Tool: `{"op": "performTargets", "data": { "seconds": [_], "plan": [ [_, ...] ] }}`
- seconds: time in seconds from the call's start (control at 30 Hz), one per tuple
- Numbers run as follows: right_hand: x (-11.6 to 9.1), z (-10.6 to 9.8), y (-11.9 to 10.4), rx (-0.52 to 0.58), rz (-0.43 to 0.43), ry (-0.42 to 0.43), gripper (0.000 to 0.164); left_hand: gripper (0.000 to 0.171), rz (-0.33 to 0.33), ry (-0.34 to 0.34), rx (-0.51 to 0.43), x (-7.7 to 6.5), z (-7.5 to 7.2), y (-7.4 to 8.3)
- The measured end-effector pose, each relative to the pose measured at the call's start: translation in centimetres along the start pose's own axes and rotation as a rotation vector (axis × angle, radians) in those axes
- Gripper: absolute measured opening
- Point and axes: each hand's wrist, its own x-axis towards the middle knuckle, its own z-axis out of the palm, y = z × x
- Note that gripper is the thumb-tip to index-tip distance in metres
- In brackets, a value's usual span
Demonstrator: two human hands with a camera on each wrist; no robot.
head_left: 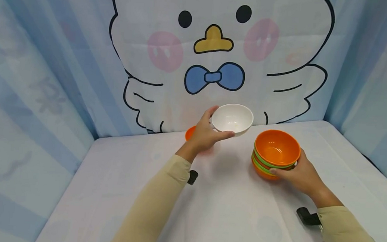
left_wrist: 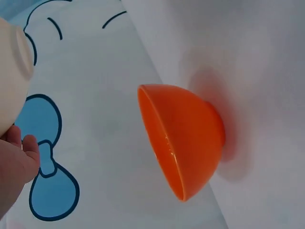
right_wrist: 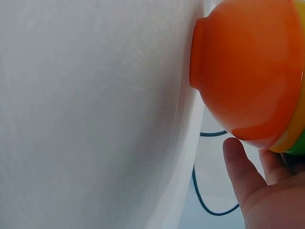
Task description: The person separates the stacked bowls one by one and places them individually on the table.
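My left hand (head_left: 205, 134) holds a white bowl (head_left: 233, 118) up above the back of the table, thumb on its near side and fingers at its left rim. In the left wrist view only part of that bowl (left_wrist: 12, 71) shows, at the left edge. Behind the left hand a single orange bowl (left_wrist: 190, 138) stands upright on the table, mostly hidden in the head view. My right hand (head_left: 303, 174) grips a stack of nested orange and green bowls (head_left: 277, 148) from the right side. The stack's lowest orange bowl (right_wrist: 252, 71) is close to the tabletop in the right wrist view.
A white cloth covers the table (head_left: 207, 219). Right behind its back edge hangs a curtain (head_left: 207, 110) with a cartoon bird, and more pale blue curtain encloses both sides. Black wrist-camera parts (head_left: 308, 217) show beside the sleeves.
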Motion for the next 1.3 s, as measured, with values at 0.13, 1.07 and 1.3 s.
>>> {"op": "performTargets", "data": {
  "seconds": [0.13,1.07,1.3],
  "plan": [
    [0.0,0.0,0.2,0.005,0.002,0.0,0.11,0.103,0.009,0.013,0.002,0.2,-1.0,-1.0],
    [0.0,0.0,0.3,0.019,-0.04,0.023,0.108,0.102,-0.151,0.222,0.08,-1.6,-8.4,-6.4],
    [-0.1,0.1,0.3,0.017,-0.045,0.028,0.107,0.102,-0.18,0.26,0.064,-2.1,-9.9,-7.6]
  ]
}}
